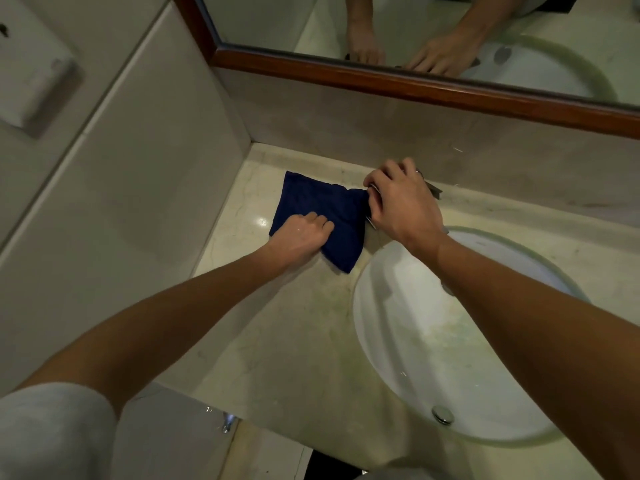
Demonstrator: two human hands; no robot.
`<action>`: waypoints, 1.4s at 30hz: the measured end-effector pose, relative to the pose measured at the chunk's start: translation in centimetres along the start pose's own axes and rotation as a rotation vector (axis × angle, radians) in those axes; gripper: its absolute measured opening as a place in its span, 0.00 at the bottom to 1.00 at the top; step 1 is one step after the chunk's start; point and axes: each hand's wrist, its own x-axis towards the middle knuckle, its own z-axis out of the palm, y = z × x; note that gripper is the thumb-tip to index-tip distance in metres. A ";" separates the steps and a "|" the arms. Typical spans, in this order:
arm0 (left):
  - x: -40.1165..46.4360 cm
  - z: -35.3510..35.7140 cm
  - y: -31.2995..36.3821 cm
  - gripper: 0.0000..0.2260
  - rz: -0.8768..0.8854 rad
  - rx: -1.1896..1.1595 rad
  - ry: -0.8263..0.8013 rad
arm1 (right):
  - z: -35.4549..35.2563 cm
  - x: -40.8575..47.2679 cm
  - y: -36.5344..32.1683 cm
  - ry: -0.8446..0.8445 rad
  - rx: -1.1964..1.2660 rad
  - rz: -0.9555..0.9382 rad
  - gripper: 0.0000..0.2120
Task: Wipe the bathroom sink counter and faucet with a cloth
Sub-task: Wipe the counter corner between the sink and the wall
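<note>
From the head view, the dark blue cloth (318, 216) lay spread on the marble table (277, 323), in the back corner to the left of the white basin (415, 341). The left hand (304, 233) rested on the cloth's near edge with its fingers curled over the fabric, pressing and gripping it against the table. Just to the right of that hand, the right hand (398, 202) was curled around the faucet (433, 190), and the cloth's right corner was bunched up against its fingers; whether those fingers also pinched the cloth could not be told, as the hand hid most of the metal.

By my judgement the work was somewhere in the middle: the cloth was down on the table and meeting the faucet, yet nothing in the picture showed which stretches had been wiped. The table in front of the left hand and around the basin rim looked streaked and dull, so it probably remained to be done, along with the faucet itself.

Both forearms reached forward and down from the body, the left crossing the table, the right passing over the basin. The mirror (415, 29) above reflected both hands.
</note>
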 end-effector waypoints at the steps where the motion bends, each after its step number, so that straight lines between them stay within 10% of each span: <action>1: 0.3 -0.5 0.1 0.15 -0.003 0.001 -0.025 | 0.0 0.0 0.0 0.003 0.004 0.001 0.12; 5: 0.8 -3.1 -0.3 0.02 -0.057 -0.330 -0.221 | 0.1 0.1 0.1 0.003 0.004 0.003 0.12; 13: 7.7 -7.9 -6.7 0.07 -0.388 -0.879 -0.639 | 0.2 0.2 0.2 0.007 0.008 0.000 0.12; 17: 7.7 -6.6 -7.1 0.15 -0.347 -0.338 -0.136 | 0.3 0.3 0.3 0.003 0.008 0.003 0.12; 21: 2.9 -3.5 -2.1 0.17 -0.268 -0.419 0.455 | 0.2 0.3 0.2 -0.012 0.001 -0.001 0.13; 42: 6.3 1.7 -2.5 0.20 -0.479 -0.412 0.442 | 0.7 0.4 0.4 -0.009 -0.011 -0.009 0.13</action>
